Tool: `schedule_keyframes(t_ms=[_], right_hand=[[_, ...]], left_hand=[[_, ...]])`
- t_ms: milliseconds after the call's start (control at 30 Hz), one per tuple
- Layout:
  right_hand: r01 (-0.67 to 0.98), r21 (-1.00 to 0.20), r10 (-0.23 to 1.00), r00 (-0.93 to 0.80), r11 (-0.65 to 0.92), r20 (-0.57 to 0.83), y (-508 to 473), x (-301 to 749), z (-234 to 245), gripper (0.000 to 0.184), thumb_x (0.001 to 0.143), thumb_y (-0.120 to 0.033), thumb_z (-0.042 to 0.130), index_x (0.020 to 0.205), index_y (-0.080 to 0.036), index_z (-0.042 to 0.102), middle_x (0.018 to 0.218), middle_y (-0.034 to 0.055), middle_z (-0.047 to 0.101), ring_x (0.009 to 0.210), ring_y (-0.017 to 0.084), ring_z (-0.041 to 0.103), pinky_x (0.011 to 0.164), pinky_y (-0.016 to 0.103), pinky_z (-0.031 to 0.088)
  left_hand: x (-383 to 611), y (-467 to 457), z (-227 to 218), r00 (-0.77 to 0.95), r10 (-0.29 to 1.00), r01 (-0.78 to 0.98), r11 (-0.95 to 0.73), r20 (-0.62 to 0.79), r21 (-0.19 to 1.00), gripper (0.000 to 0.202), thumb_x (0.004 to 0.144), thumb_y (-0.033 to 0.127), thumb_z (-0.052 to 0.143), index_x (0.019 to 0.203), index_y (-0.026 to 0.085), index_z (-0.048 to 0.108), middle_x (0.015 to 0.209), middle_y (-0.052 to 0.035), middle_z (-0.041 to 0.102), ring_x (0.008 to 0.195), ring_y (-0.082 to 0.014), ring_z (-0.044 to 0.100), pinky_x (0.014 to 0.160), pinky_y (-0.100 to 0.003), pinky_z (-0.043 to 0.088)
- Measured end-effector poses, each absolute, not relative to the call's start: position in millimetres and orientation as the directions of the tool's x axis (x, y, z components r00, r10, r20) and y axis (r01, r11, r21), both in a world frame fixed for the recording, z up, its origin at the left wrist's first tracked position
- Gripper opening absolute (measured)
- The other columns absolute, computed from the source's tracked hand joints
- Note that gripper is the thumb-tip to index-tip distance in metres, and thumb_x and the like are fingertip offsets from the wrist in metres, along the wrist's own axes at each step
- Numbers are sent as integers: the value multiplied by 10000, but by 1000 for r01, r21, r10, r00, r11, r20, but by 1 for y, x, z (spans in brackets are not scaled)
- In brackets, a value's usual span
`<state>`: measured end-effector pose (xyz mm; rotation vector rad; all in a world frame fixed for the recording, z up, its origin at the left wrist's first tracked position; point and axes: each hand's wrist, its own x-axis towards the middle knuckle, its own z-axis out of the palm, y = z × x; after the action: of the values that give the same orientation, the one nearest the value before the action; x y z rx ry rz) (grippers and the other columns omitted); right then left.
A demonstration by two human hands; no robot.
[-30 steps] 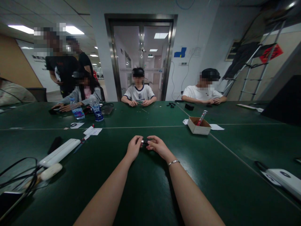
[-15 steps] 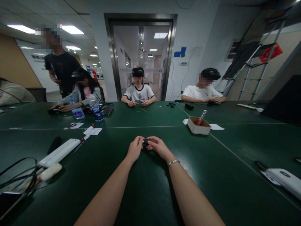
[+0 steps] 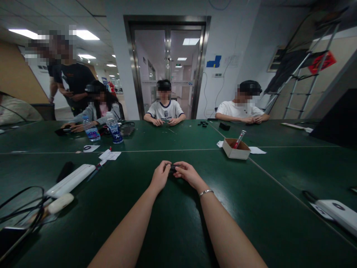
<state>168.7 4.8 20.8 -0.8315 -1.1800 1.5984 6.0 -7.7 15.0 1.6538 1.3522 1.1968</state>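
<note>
My left hand (image 3: 160,175) and my right hand (image 3: 187,173) meet over the dark green table (image 3: 178,223), fingers curled round a small dark object (image 3: 173,168) held between them. The object is mostly hidden by my fingers and I cannot make out what it is. A thin bracelet (image 3: 205,192) sits on my right wrist. Both forearms rest low over the table.
A small cardboard box (image 3: 235,149) with a red pen stands to the right. A white power strip (image 3: 71,180), cables (image 3: 22,212) and a black item lie at left. Two water bottles (image 3: 114,131) and paper slips sit farther back. Several people sit across the table; one stands at left.
My hands stay together on the small object, the fingers shifting only slightly. The standing person at the far left has moved a little.
</note>
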Motion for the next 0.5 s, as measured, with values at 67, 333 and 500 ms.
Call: schedule_keyframes(t_ms=[67,333,500], right_hand=[[-292,-952,945,-326,-88,13,5,169,21,254,731,-199,757,943,-134,633,779,49,659,623,133,655,576,220,546],[-292,-953,943,-331,-76,27,7,168,18,262,732,-190,750,956,-128,628,764,42,662,616,125,656,586,204,542],[-285,-955,943,-331,-86,14,7,169,18,274,728,-200,758,958,-128,629,791,50,660,624,122,656,589,204,544]], left_hand=[[6,-8,15,35,973,357,-225,227,907,322,877,430,394,1017,209,582,730,-9,570,615,-132,525,571,-236,411],[6,-8,18,8,976,363,-205,217,909,299,876,400,405,1025,207,578,758,-15,583,635,-136,532,595,-244,424],[7,-11,23,-3,973,355,-216,232,910,270,854,311,436,1056,196,574,865,-43,600,695,-144,549,621,-247,435]])
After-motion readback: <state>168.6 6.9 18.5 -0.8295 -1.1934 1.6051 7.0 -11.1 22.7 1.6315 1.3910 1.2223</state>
